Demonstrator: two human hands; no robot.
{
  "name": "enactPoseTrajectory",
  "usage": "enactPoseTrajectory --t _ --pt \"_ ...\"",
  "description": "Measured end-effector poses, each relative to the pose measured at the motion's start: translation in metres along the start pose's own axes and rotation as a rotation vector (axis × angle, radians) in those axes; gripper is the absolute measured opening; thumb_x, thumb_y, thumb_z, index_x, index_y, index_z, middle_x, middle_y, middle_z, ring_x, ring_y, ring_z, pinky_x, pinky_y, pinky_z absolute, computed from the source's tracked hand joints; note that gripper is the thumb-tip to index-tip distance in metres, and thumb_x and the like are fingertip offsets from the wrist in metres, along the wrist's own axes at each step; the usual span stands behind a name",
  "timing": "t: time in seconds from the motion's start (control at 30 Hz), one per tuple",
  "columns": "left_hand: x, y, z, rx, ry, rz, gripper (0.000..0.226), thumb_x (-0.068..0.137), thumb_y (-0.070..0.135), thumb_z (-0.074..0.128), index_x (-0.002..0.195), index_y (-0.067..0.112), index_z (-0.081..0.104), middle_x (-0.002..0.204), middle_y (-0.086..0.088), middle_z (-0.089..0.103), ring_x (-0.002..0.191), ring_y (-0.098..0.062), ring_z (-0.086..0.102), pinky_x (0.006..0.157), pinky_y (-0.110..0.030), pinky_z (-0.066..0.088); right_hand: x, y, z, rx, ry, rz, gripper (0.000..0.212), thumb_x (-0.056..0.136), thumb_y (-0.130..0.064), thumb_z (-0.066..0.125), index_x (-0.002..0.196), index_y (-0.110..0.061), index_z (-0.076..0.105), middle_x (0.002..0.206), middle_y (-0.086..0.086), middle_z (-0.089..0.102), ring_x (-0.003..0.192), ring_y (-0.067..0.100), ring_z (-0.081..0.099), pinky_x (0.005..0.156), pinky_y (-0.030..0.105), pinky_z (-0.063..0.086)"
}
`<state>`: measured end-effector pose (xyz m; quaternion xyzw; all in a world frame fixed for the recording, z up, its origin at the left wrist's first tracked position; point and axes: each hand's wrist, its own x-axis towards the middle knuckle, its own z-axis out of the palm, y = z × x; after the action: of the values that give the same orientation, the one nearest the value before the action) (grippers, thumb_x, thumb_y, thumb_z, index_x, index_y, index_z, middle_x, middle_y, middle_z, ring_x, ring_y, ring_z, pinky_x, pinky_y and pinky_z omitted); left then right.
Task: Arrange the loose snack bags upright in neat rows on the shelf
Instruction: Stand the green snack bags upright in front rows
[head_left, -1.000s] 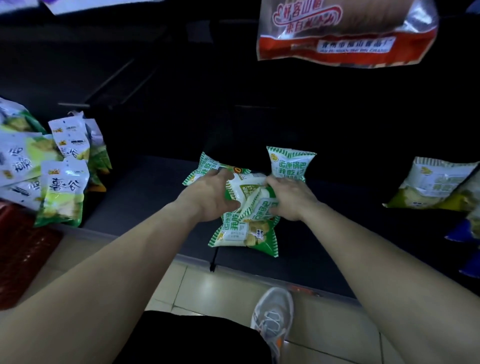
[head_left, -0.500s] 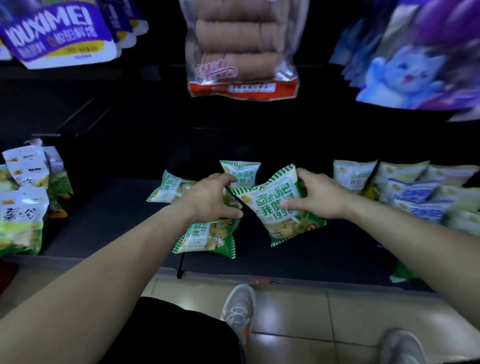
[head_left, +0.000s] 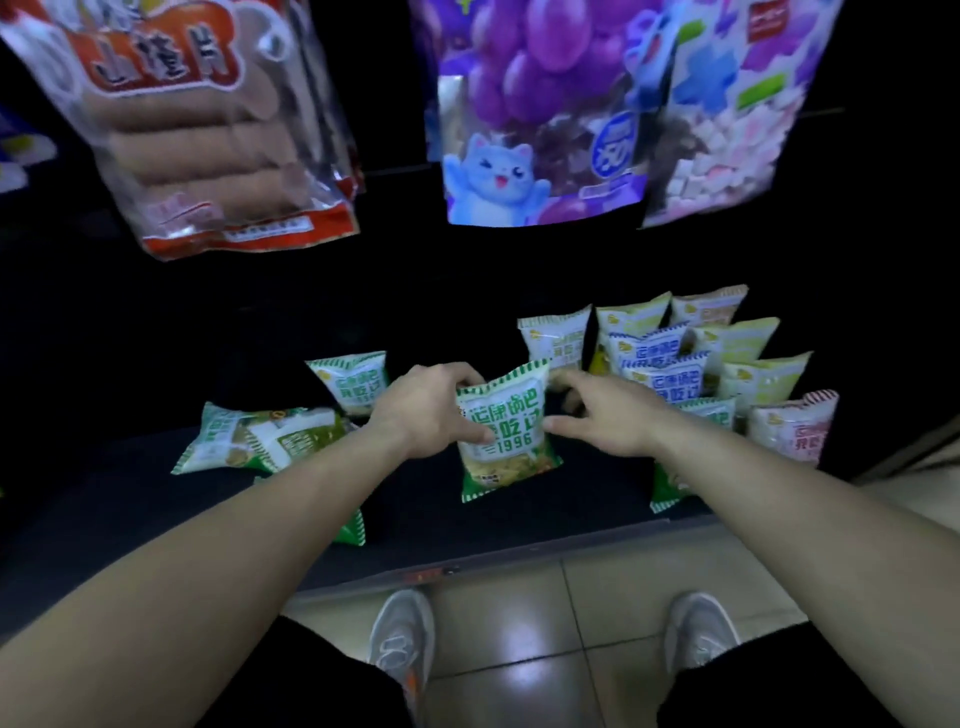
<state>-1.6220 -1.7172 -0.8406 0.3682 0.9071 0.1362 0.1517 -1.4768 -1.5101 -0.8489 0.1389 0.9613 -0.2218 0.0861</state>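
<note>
Left hand (head_left: 431, 410) pinches the bag (head_left: 506, 441) at its upper left edge, thumb across the printed front and fingers curled behind the top seam. Right hand (head_left: 613, 415) is loosely spread at the bag's right edge. Its thumb tip is just beside the edge, but I cannot tell whether it touches.

The bag is roughly upright and leans a little to the right. It sits mid-shelf (head_left: 545, 525), apart from the rows (head_left: 660, 364) standing on the right. Whether its bottom seam rests on the shelf is unclear.

The main risk, as I judge it, is tipping. The bag is puffed and light, with a narrow base and nothing to lean on. If it is let go where it is, it could fall forward toward the near edge, with the floor just beyond.

Sliding it right to join the rows carries a second risk. The front bags there stand close together, so a hard nudge from the bag or the right hand could knock several over.

Left forearm crosses low over the pile (head_left: 260, 441) lying flat on the left. A green bag corner (head_left: 350, 530) shows under the forearm close to the near edge, so drawing that arm back carelessly could drag it off.
</note>
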Motion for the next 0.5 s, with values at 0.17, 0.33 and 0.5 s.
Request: enactPoseTrajectory --t 0.17,0.33,0.5 --pt "0.058 0.018 0.023 0.126 -0.016 -0.004 0.084 0.060 0.067 0.080 0.132 0.037 0.049 0.123 0.004 0.061 0.086 -0.014 0.058 0.067 -0.034 0.052 -0.004 0.071 -0.009 -0.065 -0.155 0.199 0.070 0.091 -0.060 0.058 0.147 -0.025 0.038 0.141 0.003 0.053 0.118 0.024 0.056 0.094 0.042 0.050" --pt "0.128 0.036 0.065 0.127 -0.053 -0.040 0.087 0.058 0.066 0.082 0.133 0.037 0.049 0.116 0.001 0.060 0.094 -0.019 0.058 0.061 -0.031 0.045 -0.009 0.130 -0.019 -0.023 -0.144 0.324 0.069 0.091 -0.059 0.058 0.147 -0.024 0.038 0.145 0.005 0.050 0.122 0.025 0.054 0.090 0.036 0.047" --pt "0.186 0.047 0.114 0.124 -0.070 -0.064 0.083 0.063 0.058 0.083 0.135 0.035 0.047 0.122 -0.003 0.060 0.093 -0.021 0.060 0.063 -0.032 0.048 -0.003 0.152 -0.013 -0.031 -0.205 0.373 0.070 0.089 -0.062 0.058 0.146 -0.028 0.039 0.147 0.003 0.048 0.124 0.023 0.051 0.093 0.035 0.045"
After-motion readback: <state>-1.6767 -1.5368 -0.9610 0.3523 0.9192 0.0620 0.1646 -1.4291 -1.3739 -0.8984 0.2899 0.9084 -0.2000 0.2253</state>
